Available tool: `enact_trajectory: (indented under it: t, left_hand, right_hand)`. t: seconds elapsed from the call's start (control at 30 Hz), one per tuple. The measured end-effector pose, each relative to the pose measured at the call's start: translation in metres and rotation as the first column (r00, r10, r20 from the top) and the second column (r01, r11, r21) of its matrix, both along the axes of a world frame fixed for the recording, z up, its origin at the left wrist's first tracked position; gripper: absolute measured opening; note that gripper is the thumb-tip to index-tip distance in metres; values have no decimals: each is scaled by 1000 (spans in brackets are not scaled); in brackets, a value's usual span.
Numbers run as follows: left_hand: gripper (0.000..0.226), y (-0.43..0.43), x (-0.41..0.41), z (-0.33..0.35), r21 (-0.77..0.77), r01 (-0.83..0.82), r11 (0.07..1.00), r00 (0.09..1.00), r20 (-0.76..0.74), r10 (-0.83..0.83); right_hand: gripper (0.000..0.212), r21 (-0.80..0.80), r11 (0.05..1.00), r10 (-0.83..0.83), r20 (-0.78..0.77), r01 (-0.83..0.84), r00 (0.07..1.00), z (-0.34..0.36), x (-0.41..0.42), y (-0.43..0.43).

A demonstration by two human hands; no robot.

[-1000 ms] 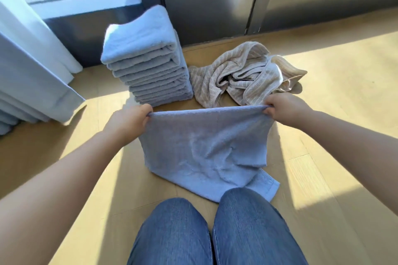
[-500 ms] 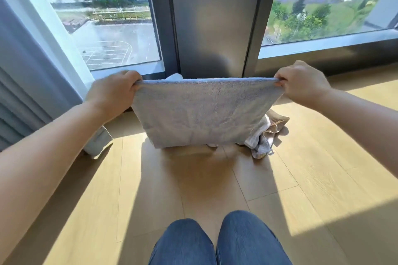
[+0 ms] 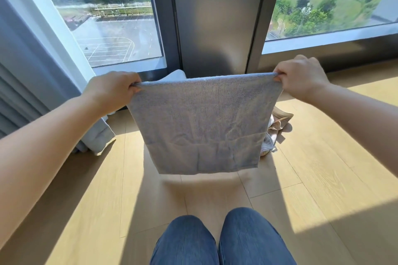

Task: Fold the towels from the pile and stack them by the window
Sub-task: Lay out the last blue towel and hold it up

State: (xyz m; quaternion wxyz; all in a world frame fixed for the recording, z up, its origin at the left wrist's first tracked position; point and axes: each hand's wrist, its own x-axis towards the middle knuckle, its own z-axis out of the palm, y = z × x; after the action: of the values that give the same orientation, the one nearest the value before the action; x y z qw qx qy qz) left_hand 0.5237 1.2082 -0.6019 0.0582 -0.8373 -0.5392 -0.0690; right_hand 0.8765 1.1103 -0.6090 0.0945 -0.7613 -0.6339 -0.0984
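Pinching grip: fingers (image 3: pixel 134 88) of left hand (image 3: pixel 112 90) and right hand (image 3: pixel 301 77) curl tight on the top corners of the blue towel (image 3: pixel 200 127), which hangs stretched before the window post (image 3: pixel 215 17). Stack (image 3: pixel 175 75) sits mostly hidden behind it, at the post's foot. Risk: a slackened pinch lets one corner slip, skewing the fold.

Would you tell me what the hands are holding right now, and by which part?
The left hand and right hand each pinch a top corner of the blue towel, which hangs between them.
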Motion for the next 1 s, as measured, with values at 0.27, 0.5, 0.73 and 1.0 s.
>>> enact_trajectory:
  t: [0.27, 0.5, 0.73, 1.0]
  left_hand:
    - [21, -7, -6, -17, -21, -14, 1000, 996, 86, 16]
    - [13, -77, -43, -62, -17, 81, 997, 974, 213, -76]
    - [15, -109, -61, -164, -351, 88, 932, 995, 79, -64]
    - [18, -66, -32, -218, -480, -111, 870, 992, 2, 127]
  right_hand:
    - [22, 51, 998, 45, -13, -44, 999, -12, 0, -11]
    - [22, 174, 962, 236, -133, -212, 962, -57, -7, -72]
    - [9, -134, 974, 158, -188, -184, 970, -165, -23, -109]
    - [17, -401, 915, -145, -236, 40, 961, -213, -34, -65]
